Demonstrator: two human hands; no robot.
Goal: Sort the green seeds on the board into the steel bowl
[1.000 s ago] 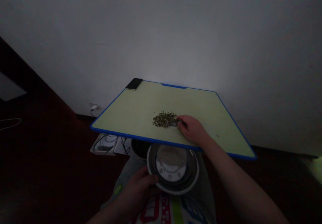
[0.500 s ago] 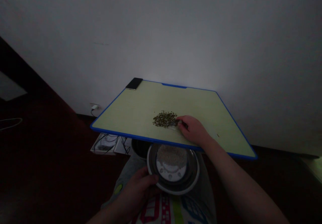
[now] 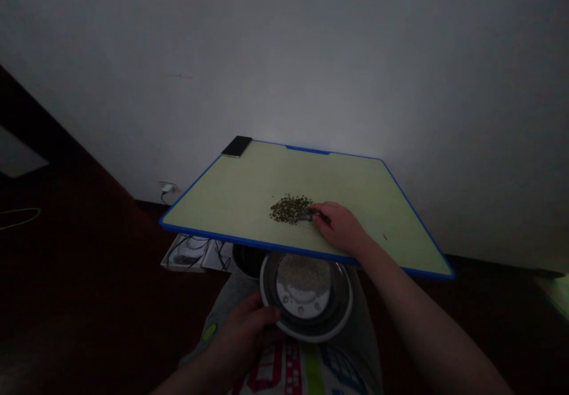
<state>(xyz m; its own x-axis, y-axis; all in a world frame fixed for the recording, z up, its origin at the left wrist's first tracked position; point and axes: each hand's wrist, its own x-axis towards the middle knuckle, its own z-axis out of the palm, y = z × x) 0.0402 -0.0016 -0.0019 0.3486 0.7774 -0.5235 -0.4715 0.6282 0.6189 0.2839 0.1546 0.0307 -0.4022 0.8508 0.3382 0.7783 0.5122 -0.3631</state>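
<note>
Pinching something too dim to name, right hand point(image 3: 340, 227) sits beside seeds point(image 3: 291, 209); left hand point(image 3: 244, 333) grips a bowl point(image 3: 348, 306).

Bare forearms point(image 3: 422, 330) and grey clothing point(image 3: 226, 306) with a colourful print.

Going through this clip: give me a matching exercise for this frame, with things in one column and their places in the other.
Things:
1. left hand
2. right hand
3. phone
4. grain pile

Places:
A. far corner of the board
B. on the rim of the steel bowl
C. mid-board, in a heap
D. on the board, beside the grain pile

Right pairs: 1-B, 2-D, 3-A, 4-C
</note>
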